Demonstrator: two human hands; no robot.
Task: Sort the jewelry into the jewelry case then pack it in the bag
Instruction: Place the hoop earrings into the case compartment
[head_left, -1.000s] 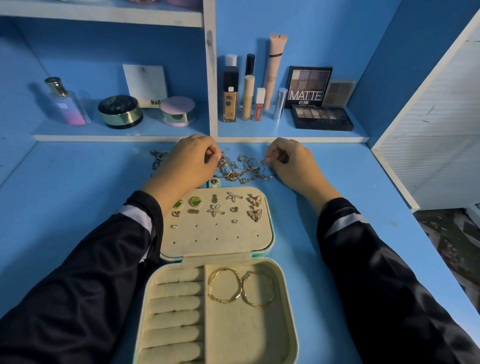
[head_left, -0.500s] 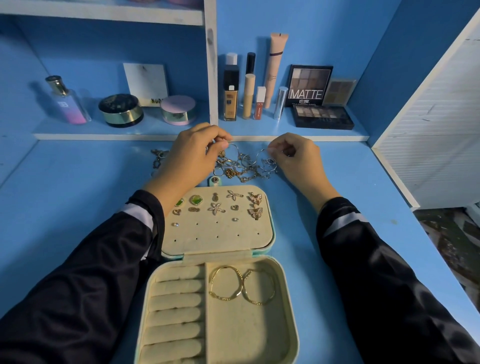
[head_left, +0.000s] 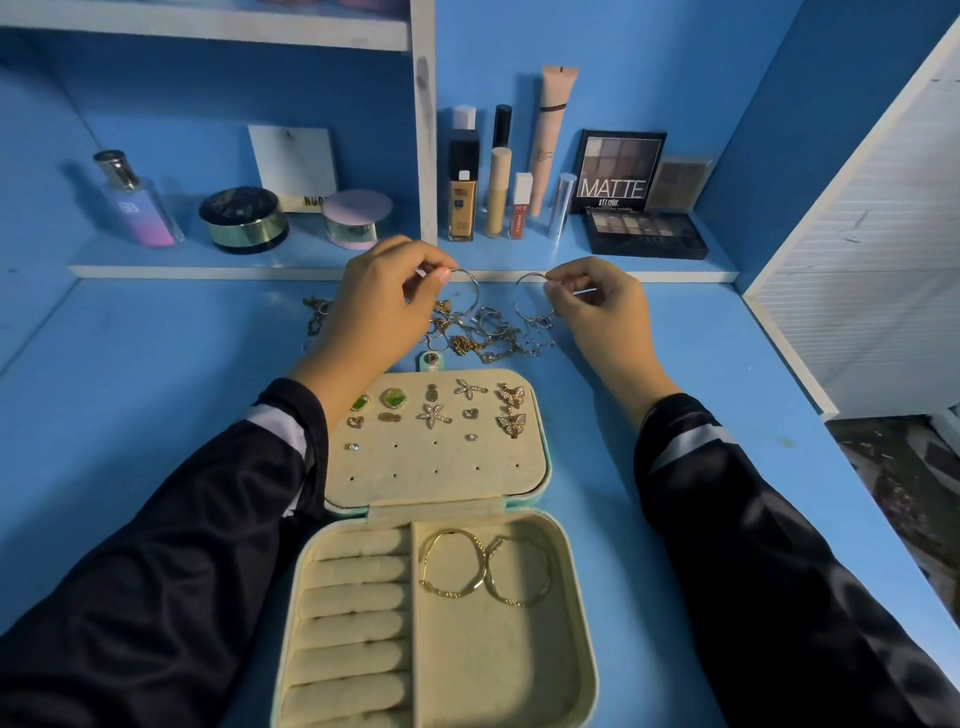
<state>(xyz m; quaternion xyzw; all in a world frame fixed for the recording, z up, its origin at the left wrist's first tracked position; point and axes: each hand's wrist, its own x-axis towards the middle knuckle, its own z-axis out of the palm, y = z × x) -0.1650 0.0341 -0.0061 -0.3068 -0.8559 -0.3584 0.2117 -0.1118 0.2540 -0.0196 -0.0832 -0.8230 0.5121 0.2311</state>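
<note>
An open cream-lined jewelry case (head_left: 584, 613) lies on the blue desk in front of me. Its lid panel (head_left: 441, 467) carries several stud earrings, and two gold hoops (head_left: 483, 569) lie in the base beside empty ring rolls. Beyond the case sits a tangled pile of jewelry (head_left: 485, 338). My left hand (head_left: 374, 306) pinches a silver hoop earring (head_left: 470, 288) lifted above the pile. My right hand (head_left: 602, 312) pinches a matching silver hoop (head_left: 524, 301) a little to the right. No bag is in view.
A low shelf behind the pile holds a perfume bottle (head_left: 135, 200), two round jars (head_left: 244, 218), makeup tubes (head_left: 498, 187) and eyeshadow palettes (head_left: 644, 231). A white slatted panel (head_left: 883, 249) borders the desk at right, and the desk edge drops off at right front.
Both hands have risen from the pile, each lifting a silver hoop, and have drawn apart so the two hoops hang separated above the tangle.
</note>
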